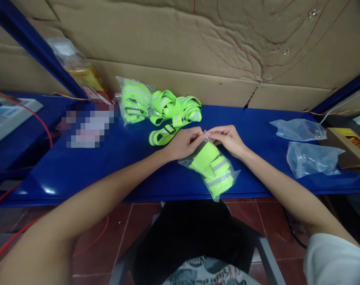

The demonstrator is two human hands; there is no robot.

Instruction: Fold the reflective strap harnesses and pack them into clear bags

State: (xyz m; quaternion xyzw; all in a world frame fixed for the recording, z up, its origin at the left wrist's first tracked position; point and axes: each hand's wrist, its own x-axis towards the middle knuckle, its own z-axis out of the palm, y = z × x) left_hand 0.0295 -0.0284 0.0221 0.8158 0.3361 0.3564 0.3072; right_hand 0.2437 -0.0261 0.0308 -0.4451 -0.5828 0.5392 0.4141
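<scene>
A clear plastic bag (211, 168) with a folded neon-yellow reflective strap inside lies at the front edge of the blue table, its lower end just over the edge. My left hand (187, 140) pinches the bag's upper edge. Close beside it, my right hand (227, 138) has its fingers closed on the same edge. Just behind my hands lie loose coiled reflective straps (176, 109), one with a black buckle. To their left stands another filled plastic bag (135, 101) with a strap in it.
Two flat clear bags (313, 158) lie at the right, near an open cardboard box (349, 146). A bottle with yellow liquid (84, 75) stands at the back left against the cardboard wall (168, 43). Red cables (34, 114) hang on the left. The blue table (242, 166) ends near my lap.
</scene>
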